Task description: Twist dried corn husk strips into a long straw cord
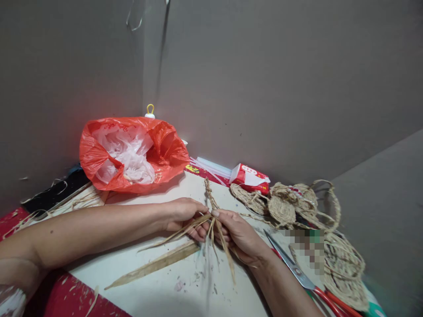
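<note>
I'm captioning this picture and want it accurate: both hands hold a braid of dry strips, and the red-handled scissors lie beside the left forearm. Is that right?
Not quite: the head view shows the red-handled scissors beside the right forearm. The left hand and right hand do hold a braid of dry strips.

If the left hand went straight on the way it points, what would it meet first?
The left hand would likely meet the braid of dried strips first, with the right hand just beyond; exact depth there is unclear.

Left hand [187,214] just beside right hand [238,235], fingers [201,231] curled, bare arms [99,228] angled inward.
</note>
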`<act>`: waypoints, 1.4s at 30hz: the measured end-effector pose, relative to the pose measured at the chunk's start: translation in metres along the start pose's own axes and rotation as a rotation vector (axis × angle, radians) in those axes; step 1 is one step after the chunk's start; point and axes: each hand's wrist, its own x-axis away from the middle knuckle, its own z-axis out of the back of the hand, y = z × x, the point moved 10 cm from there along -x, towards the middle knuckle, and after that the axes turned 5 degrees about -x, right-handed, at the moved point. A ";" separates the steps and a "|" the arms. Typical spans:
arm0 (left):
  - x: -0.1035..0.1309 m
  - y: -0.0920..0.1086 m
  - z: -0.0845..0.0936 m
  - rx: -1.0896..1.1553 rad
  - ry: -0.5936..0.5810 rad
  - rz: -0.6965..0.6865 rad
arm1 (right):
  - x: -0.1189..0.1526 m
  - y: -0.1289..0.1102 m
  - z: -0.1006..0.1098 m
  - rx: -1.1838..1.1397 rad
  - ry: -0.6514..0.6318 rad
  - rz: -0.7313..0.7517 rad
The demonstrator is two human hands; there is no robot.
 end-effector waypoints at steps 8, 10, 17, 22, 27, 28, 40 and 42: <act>0.012 0.018 0.018 -0.201 0.166 -0.139 | 0.000 -0.003 -0.007 0.118 -0.014 0.035; 0.013 0.017 0.022 -0.239 0.200 -0.110 | -0.001 -0.005 -0.005 0.195 0.013 0.081; 0.015 0.019 0.021 -0.243 0.211 -0.004 | -0.002 -0.008 -0.004 0.225 0.075 0.137; 0.016 0.024 0.020 -0.245 0.238 -0.007 | 0.002 -0.007 -0.012 0.132 0.006 0.073; 0.017 0.021 0.023 -0.217 0.278 0.007 | 0.003 -0.016 -0.005 0.284 0.152 0.160; 0.017 0.020 0.023 -0.208 0.286 0.007 | 0.002 -0.015 -0.004 0.271 0.183 0.156; 0.031 0.029 -0.003 -0.557 0.375 -0.245 | 0.004 0.008 -0.005 -0.122 0.268 0.006; 0.036 0.037 -0.003 -0.778 0.446 -0.337 | 0.006 0.008 -0.006 -0.121 0.283 0.012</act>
